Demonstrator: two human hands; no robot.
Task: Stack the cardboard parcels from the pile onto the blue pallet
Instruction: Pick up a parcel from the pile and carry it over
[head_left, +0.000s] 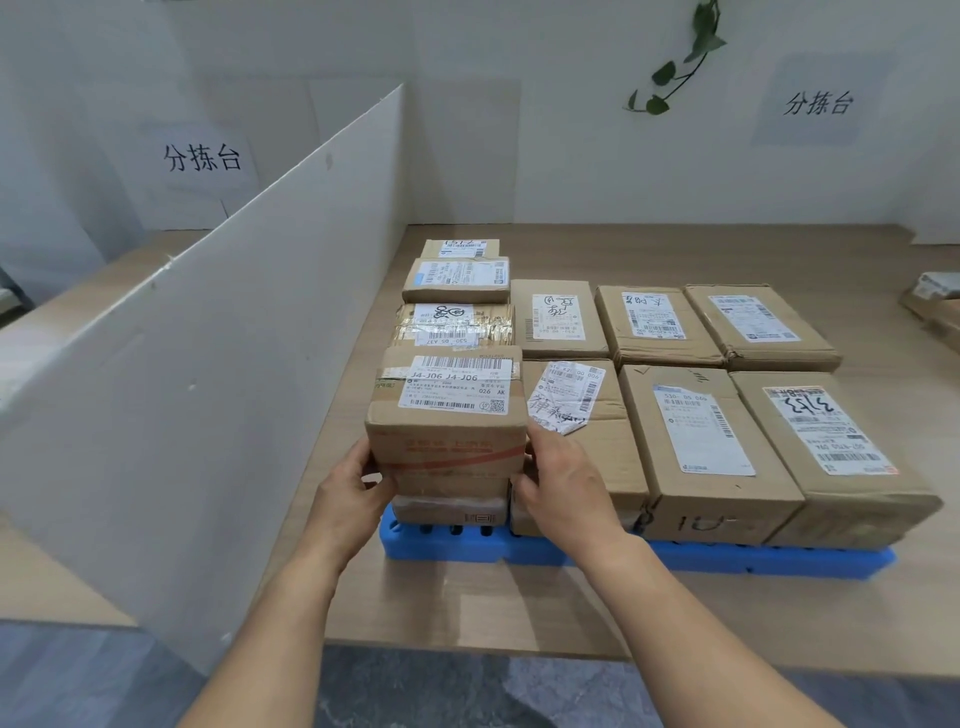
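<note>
Wooden table (467, 613), white wall (571, 130) behind, bears blue pallet (779, 564) and held parcel (447, 431)

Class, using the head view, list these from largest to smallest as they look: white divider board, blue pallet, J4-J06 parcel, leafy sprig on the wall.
1. divider board.
2. pallet, judged by its span; parcels cover most of it.
3. J4-J06 parcel, enlarged by nearness.
4. sprig, far off, so true size unsure.

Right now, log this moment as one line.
left hand: grips parcel | right hand: grips parcel | parcel: atop lower parcel, front-left of pallet
</note>
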